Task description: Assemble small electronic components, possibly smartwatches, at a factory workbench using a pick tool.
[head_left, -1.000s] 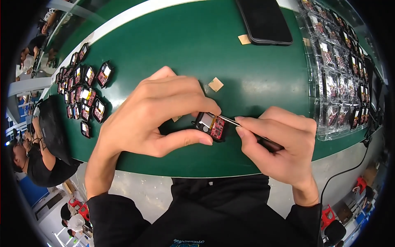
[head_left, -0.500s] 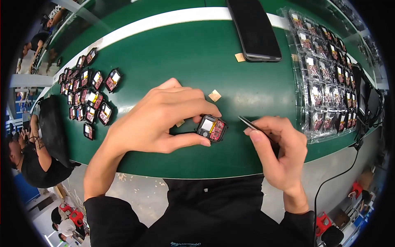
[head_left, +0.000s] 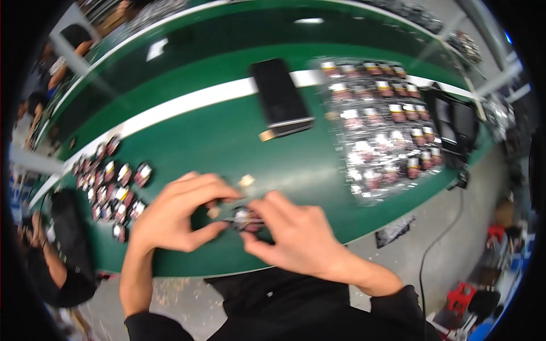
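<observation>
A small black-cased electronic module (head_left: 240, 216) with a pale square and reddish circuitry is low over the green table, between my hands. My right hand (head_left: 296, 233) reaches in from the right, its index finger and thumb closed near the module's right side. A thin metallic streak across the module looks like the tweezers (head_left: 226, 220) in that hand; motion blur hides their exact contact. My left hand (head_left: 185, 213) curves around the left side, thumb and fingers apart, with the thumb tip close to the module's edge. Small tan squares (head_left: 246, 181) lie just beyond the hands.
Several similar modules (head_left: 124, 173) are clustered at the left. At the right, stacked clear plastic trays (head_left: 355, 156) hold rows of modules. A black phone-like slab (head_left: 280, 94) lies at the back, beside another tan piece (head_left: 267, 136). Black cabled items (head_left: 455, 122) stand past the trays.
The view has swung and blurred. My right hand has moved left onto the module with the tweezers. The left finger and thumb, previously on the module, now appear apart from it.
</observation>
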Available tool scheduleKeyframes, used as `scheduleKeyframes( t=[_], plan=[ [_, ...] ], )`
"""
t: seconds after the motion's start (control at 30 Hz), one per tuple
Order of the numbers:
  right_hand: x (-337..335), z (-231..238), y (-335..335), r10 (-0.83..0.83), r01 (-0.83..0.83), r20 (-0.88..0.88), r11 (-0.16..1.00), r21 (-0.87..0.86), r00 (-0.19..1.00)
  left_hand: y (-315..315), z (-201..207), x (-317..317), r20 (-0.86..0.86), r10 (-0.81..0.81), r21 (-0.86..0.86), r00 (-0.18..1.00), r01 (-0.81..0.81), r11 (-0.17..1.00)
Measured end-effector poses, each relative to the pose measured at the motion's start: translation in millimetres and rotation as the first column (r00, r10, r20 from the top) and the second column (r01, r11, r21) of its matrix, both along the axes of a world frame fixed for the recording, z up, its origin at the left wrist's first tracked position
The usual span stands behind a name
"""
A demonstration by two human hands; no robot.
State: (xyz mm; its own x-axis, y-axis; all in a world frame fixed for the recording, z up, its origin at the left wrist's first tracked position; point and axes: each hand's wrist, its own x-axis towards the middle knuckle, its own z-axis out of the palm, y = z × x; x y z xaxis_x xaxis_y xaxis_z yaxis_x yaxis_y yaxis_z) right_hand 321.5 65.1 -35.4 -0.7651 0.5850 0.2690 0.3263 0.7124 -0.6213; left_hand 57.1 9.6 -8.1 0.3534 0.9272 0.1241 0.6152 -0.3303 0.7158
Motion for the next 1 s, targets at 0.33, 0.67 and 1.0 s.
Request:
scheduleKeyframes(
  t=[0.33,0.67,1.0],
  plan=[
    [81.6,45.1,59.1,-0.354,0.385,-0.174,0.902,0.197,0.919,-42.2,22.4,-72.3,-0.443,0.713,0.367,0.543,-0.616,0.697],
    [146.7,30.7,126.3,-0.7,0.708,-0.138,0.658,0.256,0.701,-16.0,13.6,-30.3,-0.344,0.5,0.282,0.794,-0.421,0.862],
    [70.5,56.8,36.9,-0.374,0.354,-0.091,0.918,-0.178,0.923,2.4,-4.5,11.7,-0.005,0.155,0.181,0.988,-0.152,0.972]
  ],
)
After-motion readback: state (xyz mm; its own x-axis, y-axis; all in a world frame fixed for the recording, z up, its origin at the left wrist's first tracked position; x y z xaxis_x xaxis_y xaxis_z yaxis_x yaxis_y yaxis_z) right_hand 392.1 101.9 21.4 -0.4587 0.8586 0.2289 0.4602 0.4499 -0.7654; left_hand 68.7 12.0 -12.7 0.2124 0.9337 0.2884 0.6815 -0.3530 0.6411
